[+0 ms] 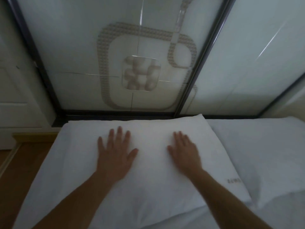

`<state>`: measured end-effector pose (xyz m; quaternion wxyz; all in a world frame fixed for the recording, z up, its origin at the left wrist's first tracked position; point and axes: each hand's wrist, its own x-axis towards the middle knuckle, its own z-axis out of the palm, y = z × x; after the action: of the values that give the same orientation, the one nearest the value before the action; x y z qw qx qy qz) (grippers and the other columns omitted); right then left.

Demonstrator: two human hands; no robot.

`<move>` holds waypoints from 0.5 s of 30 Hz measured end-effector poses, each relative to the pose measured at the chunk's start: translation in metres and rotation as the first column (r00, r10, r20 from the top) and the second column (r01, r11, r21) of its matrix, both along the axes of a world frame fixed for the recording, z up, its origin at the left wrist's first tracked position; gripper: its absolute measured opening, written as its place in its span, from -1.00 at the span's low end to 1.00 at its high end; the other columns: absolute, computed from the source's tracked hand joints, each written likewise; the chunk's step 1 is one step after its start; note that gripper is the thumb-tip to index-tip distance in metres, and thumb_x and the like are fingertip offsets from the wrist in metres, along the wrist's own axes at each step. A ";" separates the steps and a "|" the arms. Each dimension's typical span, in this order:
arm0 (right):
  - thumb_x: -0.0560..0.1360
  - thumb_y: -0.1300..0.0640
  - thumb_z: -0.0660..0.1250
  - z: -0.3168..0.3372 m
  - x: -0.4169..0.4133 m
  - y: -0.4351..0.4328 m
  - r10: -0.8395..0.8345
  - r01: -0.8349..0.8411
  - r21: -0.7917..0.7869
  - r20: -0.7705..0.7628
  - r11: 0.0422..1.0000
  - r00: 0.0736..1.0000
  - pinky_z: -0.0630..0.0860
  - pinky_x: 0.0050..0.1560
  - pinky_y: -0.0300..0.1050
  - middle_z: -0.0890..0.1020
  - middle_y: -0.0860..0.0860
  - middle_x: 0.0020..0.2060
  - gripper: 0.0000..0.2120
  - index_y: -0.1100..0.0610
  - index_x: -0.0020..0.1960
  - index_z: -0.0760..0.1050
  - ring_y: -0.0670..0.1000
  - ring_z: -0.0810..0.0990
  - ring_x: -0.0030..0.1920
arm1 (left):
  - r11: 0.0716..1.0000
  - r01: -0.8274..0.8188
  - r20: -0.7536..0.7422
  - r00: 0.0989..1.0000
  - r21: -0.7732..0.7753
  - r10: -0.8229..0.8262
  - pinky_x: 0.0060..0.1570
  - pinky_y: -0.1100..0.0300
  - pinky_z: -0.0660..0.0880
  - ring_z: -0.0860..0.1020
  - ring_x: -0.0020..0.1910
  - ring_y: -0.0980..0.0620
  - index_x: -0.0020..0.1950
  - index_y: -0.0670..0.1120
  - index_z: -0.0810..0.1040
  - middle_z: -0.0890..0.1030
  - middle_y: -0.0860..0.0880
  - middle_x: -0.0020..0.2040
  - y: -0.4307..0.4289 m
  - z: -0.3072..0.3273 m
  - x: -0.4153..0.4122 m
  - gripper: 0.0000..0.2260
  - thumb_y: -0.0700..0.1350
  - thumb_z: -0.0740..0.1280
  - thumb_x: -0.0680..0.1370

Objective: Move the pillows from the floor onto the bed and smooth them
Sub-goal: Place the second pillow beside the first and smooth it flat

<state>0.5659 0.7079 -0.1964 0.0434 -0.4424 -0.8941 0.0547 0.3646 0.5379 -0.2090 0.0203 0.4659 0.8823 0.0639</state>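
A white pillow (148, 187) lies flat at the head of the bed (54, 171), its far edge against the wall panel. My left hand (115, 154) rests palm down on its left half, fingers spread. Palm down on the right half lies my right hand (184, 152), also with fingers apart. Neither hand grips anything. A second white pillow (267, 156) lies to the right, its near corner tucked beside the first one.
Frosted glass sliding panels (115, 47) with dark frames stand right behind the bed head. At the left are a white door or cabinet (14, 96), a strip of wooden floor (21, 166) and a yellowish skirting.
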 end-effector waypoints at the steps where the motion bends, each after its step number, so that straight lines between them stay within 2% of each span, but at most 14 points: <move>1: 0.55 -0.32 -0.20 -0.008 -0.008 -0.017 0.104 -0.104 0.003 0.000 0.995 0.995 -0.04 0.47 0.13 -0.05 -0.07 0.54 -0.39 -0.12 0.53 -0.11 0.04 -0.09 0.54 | 0.999 0.042 0.018 0.999 -0.018 -0.042 0.44 -0.26 -0.21 -0.22 0.53 -0.10 0.51 0.06 -0.28 -0.23 -0.05 0.56 0.004 -0.003 0.012 -0.32 0.34 -0.42 0.45; 2: 0.53 -0.35 -0.26 -0.015 -0.010 -0.030 0.169 -0.169 0.003 0.015 0.986 0.985 -0.13 0.47 0.11 -0.11 -0.10 0.53 -0.39 -0.15 0.52 -0.15 0.01 -0.17 0.53 | 0.998 0.039 0.040 0.999 -0.055 -0.037 0.44 -0.26 -0.22 -0.23 0.53 -0.08 0.51 0.07 -0.29 -0.24 -0.03 0.56 0.001 -0.008 0.019 -0.31 0.35 -0.42 0.44; 4: 0.53 -0.34 -0.30 -0.023 0.007 -0.032 0.153 -0.153 -0.004 0.036 0.988 0.988 -0.23 0.46 0.06 -0.17 -0.13 0.51 -0.39 -0.15 0.53 -0.18 -0.01 -0.22 0.53 | 0.990 -0.042 0.037 0.998 -0.135 0.047 0.42 -0.27 -0.24 -0.24 0.53 -0.05 0.52 0.06 -0.26 -0.24 -0.02 0.56 -0.021 -0.017 0.016 -0.26 0.37 -0.42 0.40; 7: 0.57 -0.26 -0.21 -0.023 0.049 -0.010 -0.123 0.126 -0.032 0.071 0.992 0.990 -0.10 0.50 0.13 -0.07 -0.05 0.56 -0.40 -0.06 0.54 -0.11 0.03 -0.12 0.54 | 0.966 -0.146 0.018 0.988 -0.215 0.154 0.40 -0.30 -0.27 -0.25 0.52 -0.08 0.52 0.06 -0.26 -0.25 -0.01 0.56 -0.057 -0.016 0.004 -0.23 0.40 -0.41 0.39; 9: 0.58 -0.25 -0.17 -0.013 0.056 -0.001 -0.294 0.297 -0.095 0.042 0.950 0.955 0.02 0.47 0.21 0.01 0.01 0.56 -0.39 0.00 0.54 -0.08 0.10 -0.04 0.53 | 0.971 -0.173 -0.007 0.985 -0.165 0.174 0.41 -0.31 -0.21 -0.19 0.53 -0.17 0.53 0.02 -0.22 -0.20 -0.08 0.57 -0.055 -0.003 0.011 -0.25 0.37 -0.38 0.42; 10: 0.58 -0.24 -0.16 -0.011 0.049 -0.004 -0.298 0.297 -0.096 0.001 0.950 0.954 0.04 0.46 0.23 0.01 0.02 0.56 -0.39 0.01 0.54 -0.08 0.12 -0.03 0.53 | 0.984 -0.142 -0.007 0.990 -0.111 0.142 0.41 -0.31 -0.16 -0.15 0.53 -0.20 0.54 0.01 -0.19 -0.17 -0.11 0.57 -0.047 0.004 0.022 -0.28 0.34 -0.34 0.46; 11: 0.59 -0.23 -0.16 -0.009 0.038 -0.012 -0.235 0.232 -0.072 -0.030 0.970 0.972 0.04 0.46 0.23 -0.01 0.02 0.56 -0.41 0.00 0.54 -0.09 0.13 -0.04 0.53 | 0.995 -0.079 -0.008 0.997 -0.054 0.079 0.42 -0.31 -0.12 -0.11 0.53 -0.21 0.54 0.00 -0.17 -0.14 -0.12 0.57 -0.037 0.010 0.037 -0.32 0.31 -0.29 0.50; 13: 0.61 -0.18 -0.14 -0.015 0.017 -0.041 0.009 -0.010 -0.058 -0.015 0.998 1.000 -0.03 0.45 0.23 -0.04 -0.01 0.56 -0.46 -0.04 0.54 -0.08 0.11 -0.09 0.53 | 0.994 0.108 -0.044 0.993 -0.011 -0.109 0.41 -0.28 -0.09 -0.08 0.53 -0.19 0.54 0.04 -0.12 -0.14 -0.10 0.57 -0.022 0.014 0.074 -0.39 0.26 -0.25 0.53; 15: 0.63 -0.11 -0.10 -0.033 0.013 -0.080 0.175 -0.173 -0.080 0.018 0.982 0.984 -0.08 0.45 0.20 0.00 -0.02 0.56 -0.50 -0.03 0.54 -0.02 0.09 -0.08 0.54 | 0.965 0.235 -0.036 0.970 -0.115 -0.241 0.40 -0.30 -0.16 -0.16 0.53 -0.16 0.54 0.08 -0.08 -0.16 -0.05 0.58 -0.025 0.001 0.107 -0.45 0.21 -0.17 0.57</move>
<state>0.5793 0.6277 -0.2293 0.0100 -0.3646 -0.9270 0.0878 0.4715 0.5130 -0.2079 0.0313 0.5681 0.8223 0.0009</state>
